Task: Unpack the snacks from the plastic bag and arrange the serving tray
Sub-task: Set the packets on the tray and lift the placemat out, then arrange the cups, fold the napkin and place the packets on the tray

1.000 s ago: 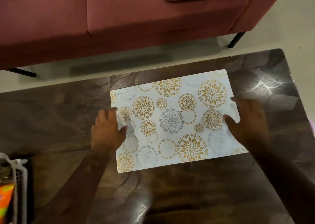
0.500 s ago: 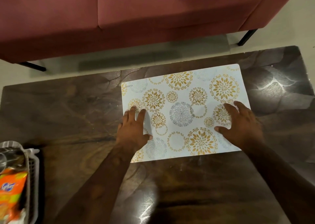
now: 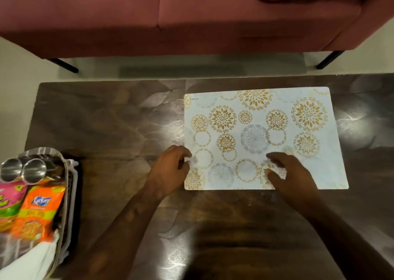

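Loosely curled and holding nothing, the left hand (image 3: 170,170) and right hand (image 3: 290,174) rested on the placemat (image 3: 255,117), seemingly settling it; the snack packets (image 3: 38,211) likely needed fetching next

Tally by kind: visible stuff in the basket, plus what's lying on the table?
Snack packets: 2 (orange packet, pink packet)
Steel cups: 2
Placemat: 1
Total: 5. The basket may hide more.

Maroon sofa (image 3: 191,17) on black legs, pale floor (image 3: 19,66), glossy dark table (image 3: 110,119)
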A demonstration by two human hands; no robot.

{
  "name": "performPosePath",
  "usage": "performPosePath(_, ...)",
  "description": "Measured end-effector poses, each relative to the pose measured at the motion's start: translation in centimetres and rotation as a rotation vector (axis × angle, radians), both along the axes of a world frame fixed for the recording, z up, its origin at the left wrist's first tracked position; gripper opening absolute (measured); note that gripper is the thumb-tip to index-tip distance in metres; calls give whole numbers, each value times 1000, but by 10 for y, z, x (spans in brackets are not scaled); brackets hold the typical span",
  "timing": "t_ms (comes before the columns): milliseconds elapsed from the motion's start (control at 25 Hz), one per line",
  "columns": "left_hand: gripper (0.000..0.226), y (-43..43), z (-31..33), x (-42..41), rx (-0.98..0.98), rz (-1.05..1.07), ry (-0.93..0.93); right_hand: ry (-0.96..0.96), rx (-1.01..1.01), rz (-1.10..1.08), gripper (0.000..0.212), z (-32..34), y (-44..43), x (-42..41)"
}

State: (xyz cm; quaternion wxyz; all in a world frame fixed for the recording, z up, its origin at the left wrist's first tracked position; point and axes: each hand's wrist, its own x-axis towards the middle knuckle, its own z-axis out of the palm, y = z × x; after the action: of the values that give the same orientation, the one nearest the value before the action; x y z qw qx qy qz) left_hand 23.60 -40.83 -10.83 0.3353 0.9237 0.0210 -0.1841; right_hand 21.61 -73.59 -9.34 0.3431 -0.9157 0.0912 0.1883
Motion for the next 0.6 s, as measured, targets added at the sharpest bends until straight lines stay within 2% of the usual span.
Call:
performPosePath(200,23,84,39,-40,-235,152,78,239,173,230,19,15,110,-33)
performPosePath(400,14,205,100,-105,-426,466,-69,343,307,332,19,25,240,-54)
performPosePath(480,12,270,125,-135,-444,623,-161,377,353,340,18,27,295,-63)
performPosePath(600,15,370,138,-175,-359,865,-256,475,416,262,20,28,367,-73)
